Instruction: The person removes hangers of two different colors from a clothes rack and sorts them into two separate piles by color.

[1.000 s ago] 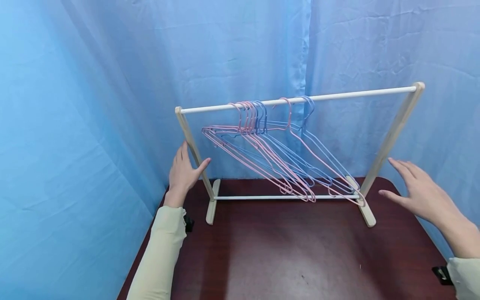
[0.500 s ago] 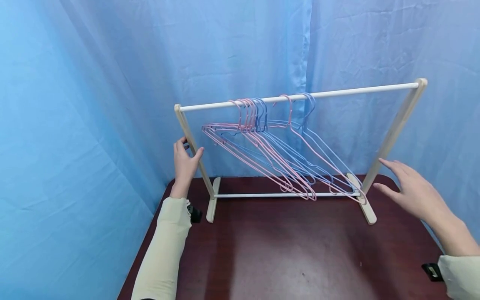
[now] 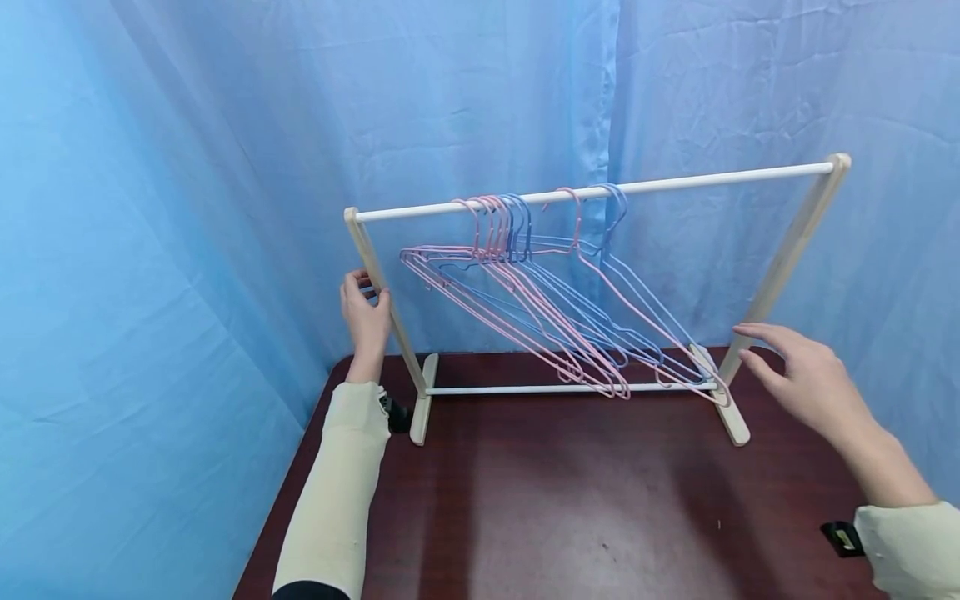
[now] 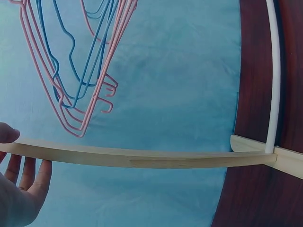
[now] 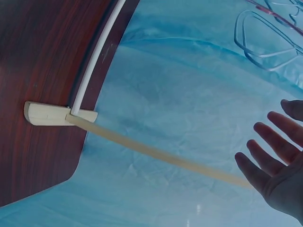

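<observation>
A small clothes rack with pale wooden ends and a white top rail [image 3: 720, 179] stands on the table. My left hand [image 3: 367, 317] holds its left post [image 4: 132, 158], thumb on one side and fingers on the other. Fingers spread, my right hand [image 3: 810, 379] is at the right post [image 3: 780, 258], overlapping it in the head view; the right wrist view shows nothing in its palm. Pink hangers [image 3: 517, 312] and blue hangers [image 3: 645, 292] hang from the rail, most bunched left of the middle, a pink one and blue ones farther right.
A white lower bar [image 3: 487, 390] joins the rack's feet, which sit on the dark red-brown table [image 3: 570, 500] near its back edge. Light blue curtains [image 3: 225, 250] surround the table at the back and sides.
My left hand has moved onto the left post, its fingers closing around it. My right hand has come leftward, nearer to the right post. The rack's place on the table looks unchanged.
</observation>
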The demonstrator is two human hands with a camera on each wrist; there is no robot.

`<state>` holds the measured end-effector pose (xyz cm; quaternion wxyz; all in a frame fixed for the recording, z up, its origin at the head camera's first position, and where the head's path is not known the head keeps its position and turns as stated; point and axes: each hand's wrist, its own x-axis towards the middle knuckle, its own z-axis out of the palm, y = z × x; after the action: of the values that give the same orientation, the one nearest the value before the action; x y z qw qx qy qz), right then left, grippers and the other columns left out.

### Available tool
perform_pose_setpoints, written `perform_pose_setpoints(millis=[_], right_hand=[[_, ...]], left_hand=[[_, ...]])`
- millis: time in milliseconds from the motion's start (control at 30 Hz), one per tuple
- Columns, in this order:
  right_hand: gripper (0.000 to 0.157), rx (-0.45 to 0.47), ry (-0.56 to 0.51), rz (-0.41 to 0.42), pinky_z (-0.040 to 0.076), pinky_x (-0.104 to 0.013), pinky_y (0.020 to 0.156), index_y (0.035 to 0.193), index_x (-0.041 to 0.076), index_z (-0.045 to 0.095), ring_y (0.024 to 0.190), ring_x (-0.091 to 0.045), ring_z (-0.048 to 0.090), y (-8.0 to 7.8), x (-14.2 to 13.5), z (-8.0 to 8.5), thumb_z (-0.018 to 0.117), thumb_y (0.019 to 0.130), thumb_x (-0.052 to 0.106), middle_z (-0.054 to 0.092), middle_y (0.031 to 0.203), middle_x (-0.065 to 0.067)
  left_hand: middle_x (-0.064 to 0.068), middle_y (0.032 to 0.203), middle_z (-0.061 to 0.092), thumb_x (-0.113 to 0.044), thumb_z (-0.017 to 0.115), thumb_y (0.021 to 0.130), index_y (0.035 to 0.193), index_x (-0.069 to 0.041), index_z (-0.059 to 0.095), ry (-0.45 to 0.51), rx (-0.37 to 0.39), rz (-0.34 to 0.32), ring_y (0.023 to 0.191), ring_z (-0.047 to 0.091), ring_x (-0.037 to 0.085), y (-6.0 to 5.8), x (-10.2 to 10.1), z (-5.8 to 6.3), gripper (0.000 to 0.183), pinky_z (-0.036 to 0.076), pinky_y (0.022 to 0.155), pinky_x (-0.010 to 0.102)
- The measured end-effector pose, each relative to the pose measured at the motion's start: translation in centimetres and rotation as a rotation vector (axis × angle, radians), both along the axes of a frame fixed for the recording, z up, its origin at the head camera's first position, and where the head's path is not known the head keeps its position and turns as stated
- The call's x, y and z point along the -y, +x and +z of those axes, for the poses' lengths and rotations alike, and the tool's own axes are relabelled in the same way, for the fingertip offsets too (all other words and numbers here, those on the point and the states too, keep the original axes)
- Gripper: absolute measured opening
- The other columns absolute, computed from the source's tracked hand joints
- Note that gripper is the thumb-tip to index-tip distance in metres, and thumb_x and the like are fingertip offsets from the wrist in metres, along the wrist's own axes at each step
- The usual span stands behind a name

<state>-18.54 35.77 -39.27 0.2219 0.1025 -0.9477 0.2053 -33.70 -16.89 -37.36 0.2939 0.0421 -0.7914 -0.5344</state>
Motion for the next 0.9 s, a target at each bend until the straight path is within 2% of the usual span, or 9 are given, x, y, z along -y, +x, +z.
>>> perform_pose_setpoints(millis=[267, 333, 400, 500, 567, 733, 900], right_hand=[[0.032, -0.013, -0.015, 0.031, 0.043, -0.057, 0.084, 0.127, 0.008, 0.065, 0.112, -0.046, 0.059, -0.2, 0.9, -0.2, 0.063, 0.098, 0.021, 0.064, 0.127, -0.022], [0.032, -0.018, -0.017, 0.021, 0.045, -0.045, 0.082, 0.126, 0.010, 0.066, 0.106, -0.034, 0.062, -0.2, 1.1, -0.2, 0.064, 0.097, 0.022, 0.066, 0.126, -0.020], [0.031, -0.025, -0.029, 0.014, 0.043, -0.029, 0.078, 0.125, 0.013, 0.068, 0.095, -0.013, 0.062, -0.1, 1.3, -0.3, 0.067, 0.095, 0.021, 0.069, 0.123, -0.016], [0.029, -0.028, -0.057, 0.026, 0.037, -0.016, 0.068, 0.122, 0.014, 0.071, 0.081, 0.015, 0.048, -0.2, 1.6, -0.4, 0.068, 0.094, 0.020, 0.072, 0.116, -0.014], [0.027, -0.009, -0.097, 0.041, 0.037, -0.013, 0.067, 0.121, 0.014, 0.071, 0.081, 0.025, 0.042, -0.2, 1.9, -0.4, 0.068, 0.094, 0.020, 0.073, 0.112, -0.013], [0.030, 0.110, -0.194, 0.039, 0.040, -0.012, 0.067, 0.124, 0.016, 0.070, 0.083, 0.026, 0.048, -0.3, 2.2, -0.5, 0.065, 0.097, 0.027, 0.075, 0.103, -0.003], [0.035, 0.244, -0.290, 0.028, 0.041, -0.012, 0.068, 0.127, 0.018, 0.068, 0.086, 0.025, 0.052, -0.3, 2.4, -0.6, 0.061, 0.098, 0.036, 0.074, 0.097, 0.017]], left_hand=[[0.021, 0.126, 0.053, -0.010, 0.058, 0.099, 0.129, -0.004, 0.050, -0.058, 0.027, 0.053, 0.111, 0.061, 0.036, -0.3, 0.2, 0.1, 0.032, 0.054, 0.094, 0.046], [0.020, 0.126, 0.054, -0.011, 0.059, 0.099, 0.129, -0.005, 0.051, -0.076, 0.031, 0.061, 0.111, 0.062, 0.035, -0.3, 0.2, 0.1, 0.032, 0.055, 0.094, 0.046], [0.020, 0.126, 0.054, -0.012, 0.059, 0.099, 0.130, -0.005, 0.051, -0.096, 0.035, 0.067, 0.111, 0.062, 0.035, -0.3, 0.2, 0.2, 0.033, 0.055, 0.093, 0.047], [0.020, 0.126, 0.055, -0.012, 0.060, 0.098, 0.130, -0.006, 0.051, -0.120, 0.047, 0.078, 0.111, 0.063, 0.035, -0.3, 0.2, 0.3, 0.033, 0.055, 0.092, 0.048], [0.020, 0.126, 0.055, -0.013, 0.060, 0.098, 0.130, -0.006, 0.051, -0.139, 0.059, 0.087, 0.111, 0.063, 0.035, -0.3, 0.2, 0.5, 0.034, 0.056, 0.091, 0.049], [0.019, 0.124, 0.056, -0.015, 0.060, 0.097, 0.129, -0.007, 0.050, -0.185, 0.086, 0.114, 0.109, 0.063, 0.034, -0.5, 0.3, 0.6, 0.034, 0.056, 0.089, 0.049], [0.019, 0.122, 0.056, -0.016, 0.061, 0.097, 0.129, -0.007, 0.050, -0.213, 0.092, 0.120, 0.108, 0.063, 0.035, -0.5, 0.3, 0.5, 0.035, 0.054, 0.090, 0.050]])
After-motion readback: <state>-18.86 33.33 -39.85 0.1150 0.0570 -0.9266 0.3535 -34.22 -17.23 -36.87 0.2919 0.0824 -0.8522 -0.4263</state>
